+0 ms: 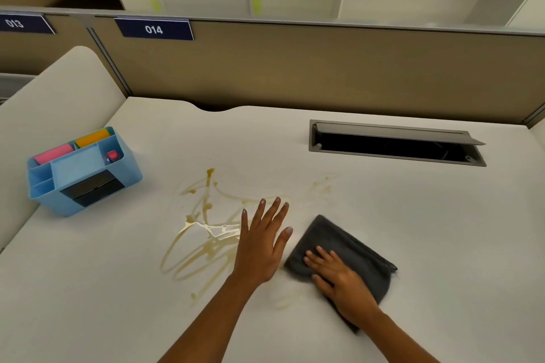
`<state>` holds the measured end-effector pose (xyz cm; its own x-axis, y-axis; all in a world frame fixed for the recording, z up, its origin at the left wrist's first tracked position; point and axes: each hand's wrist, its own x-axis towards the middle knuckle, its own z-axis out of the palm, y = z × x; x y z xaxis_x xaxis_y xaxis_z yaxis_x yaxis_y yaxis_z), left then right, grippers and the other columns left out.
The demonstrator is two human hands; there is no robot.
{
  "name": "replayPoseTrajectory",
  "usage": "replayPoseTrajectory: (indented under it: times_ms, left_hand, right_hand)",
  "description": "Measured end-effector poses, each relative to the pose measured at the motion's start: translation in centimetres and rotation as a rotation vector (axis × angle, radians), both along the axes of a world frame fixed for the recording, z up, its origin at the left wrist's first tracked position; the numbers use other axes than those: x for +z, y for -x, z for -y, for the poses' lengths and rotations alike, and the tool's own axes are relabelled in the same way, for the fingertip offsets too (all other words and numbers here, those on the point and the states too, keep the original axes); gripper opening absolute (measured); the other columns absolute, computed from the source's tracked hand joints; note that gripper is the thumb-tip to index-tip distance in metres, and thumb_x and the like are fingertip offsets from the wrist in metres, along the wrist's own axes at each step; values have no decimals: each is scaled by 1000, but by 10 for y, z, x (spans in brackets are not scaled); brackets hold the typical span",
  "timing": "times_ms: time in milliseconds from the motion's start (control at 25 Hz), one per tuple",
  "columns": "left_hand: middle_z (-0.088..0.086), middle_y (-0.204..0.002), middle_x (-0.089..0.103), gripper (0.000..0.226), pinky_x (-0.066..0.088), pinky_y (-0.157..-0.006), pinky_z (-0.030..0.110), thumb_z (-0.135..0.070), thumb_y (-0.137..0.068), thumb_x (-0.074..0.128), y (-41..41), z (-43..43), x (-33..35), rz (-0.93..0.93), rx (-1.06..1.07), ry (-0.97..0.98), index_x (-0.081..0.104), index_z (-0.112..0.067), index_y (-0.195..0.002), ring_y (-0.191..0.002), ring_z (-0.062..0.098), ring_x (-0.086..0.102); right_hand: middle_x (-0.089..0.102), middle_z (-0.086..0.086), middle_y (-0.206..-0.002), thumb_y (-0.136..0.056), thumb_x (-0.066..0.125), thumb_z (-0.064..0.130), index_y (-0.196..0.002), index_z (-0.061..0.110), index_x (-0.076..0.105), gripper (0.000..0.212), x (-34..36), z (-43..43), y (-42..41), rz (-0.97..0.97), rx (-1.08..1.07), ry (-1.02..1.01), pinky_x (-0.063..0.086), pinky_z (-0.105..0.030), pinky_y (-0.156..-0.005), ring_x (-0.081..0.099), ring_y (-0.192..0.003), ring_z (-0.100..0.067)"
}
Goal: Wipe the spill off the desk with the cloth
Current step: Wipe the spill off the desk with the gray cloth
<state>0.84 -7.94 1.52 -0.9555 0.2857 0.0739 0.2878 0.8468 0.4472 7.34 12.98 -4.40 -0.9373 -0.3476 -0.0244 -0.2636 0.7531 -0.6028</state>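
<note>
A brownish spill (206,233) streaks the white desk (427,230) in loops and drips, with fainter smears at the right (321,186). A dark grey folded cloth (351,247) lies flat on the desk just right of the spill. My right hand (339,277) presses flat on the cloth's near part, fingers spread and pointing left. My left hand (262,244) rests flat on the desk with fingers spread, at the spill's right edge, holding nothing. A small gap separates its thumb from the cloth.
A light blue desk organiser (82,174) with pink and orange items stands at the left. An open grey cable hatch (395,143) is set into the desk at the back right. A tan partition (324,68) labelled 014 closes the far side.
</note>
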Motion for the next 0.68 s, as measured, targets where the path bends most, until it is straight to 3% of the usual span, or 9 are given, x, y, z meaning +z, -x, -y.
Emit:
replayPoseTrajectory:
  times_ms: [120,240,320,400,560,680]
  left_hand:
    - [-17,-159,4,55,-12,-119,44,-56,-97,10,0,4,-5,8,15,4,13,-40,-149,-146,5,-14]
    - [-18,-160,4,53,-12,-119,45,-53,-98,12,0,5,-11,11,25,42,13,-40,-149,-146,6,-16]
    - [-17,-160,4,54,-10,-119,46,-53,-98,10,-1,2,-14,-2,21,77,12,-39,-150,-146,7,-15]
    - [-15,-160,6,55,-8,-120,46,-54,-98,7,-2,-2,-16,-10,-1,102,12,-37,-150,-147,8,-13]
    - [-11,-161,7,58,-9,-119,44,-53,-97,9,0,0,-17,11,-16,145,12,-33,-151,-147,12,-10]
    - [-13,-160,12,56,-7,-120,44,-50,-98,18,1,13,-17,33,-24,81,14,-31,-151,-148,12,-5]
  right_hand:
    - [30,26,-140,-95,51,29,-136,33,42,43,2,-47,19,-81,-277,54,11,-22,-117,20,-139,-3]
    - [32,14,-143,-95,52,23,-136,24,46,41,7,-50,64,-82,-521,77,18,-34,-113,21,-139,-15]
    - [37,3,-146,-96,50,22,-135,19,47,40,9,-26,83,-65,-493,73,13,-32,-112,18,-142,-20]
    - [34,1,-149,-97,47,25,-138,20,43,41,9,7,87,-23,-385,65,8,-27,-111,8,-138,-11]
    - [29,10,-152,-100,37,35,-142,25,36,43,2,43,45,-22,-90,9,-3,-20,-115,5,-141,-1]
    - [30,20,-147,-98,36,40,-141,29,38,44,-3,18,3,-60,-45,-41,-6,-13,-114,7,-141,4]
